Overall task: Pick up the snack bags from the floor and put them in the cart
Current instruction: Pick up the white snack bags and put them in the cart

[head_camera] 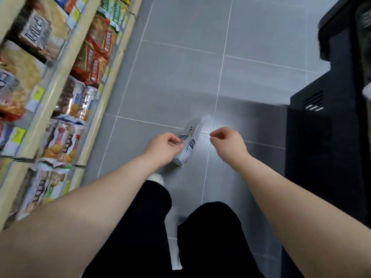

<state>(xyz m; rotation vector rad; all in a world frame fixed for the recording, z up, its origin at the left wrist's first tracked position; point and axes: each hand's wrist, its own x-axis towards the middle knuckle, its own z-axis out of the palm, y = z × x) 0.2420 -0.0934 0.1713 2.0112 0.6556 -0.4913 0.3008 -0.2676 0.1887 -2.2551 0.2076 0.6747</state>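
Stocked shelves hem us in along the left edge, and open grey floor runs up the middle. We count one snack bag at centre, pinched by our outstretched left hand. Our right hand curls on nothing just beside it. A black cabinet bounds the right.

**Head view, looking down.** The left hand pinched the near edge of a white snack bag between thumb and fingertips. Whether the bag touched the grey tiled floor could not be told. Just right of the bag, apart from it, the right hand was curled and held nothing. Left of the bag stood a shelf of packets, and well to its right a black cabinet. Below the bag were black trousers and a white shoe.
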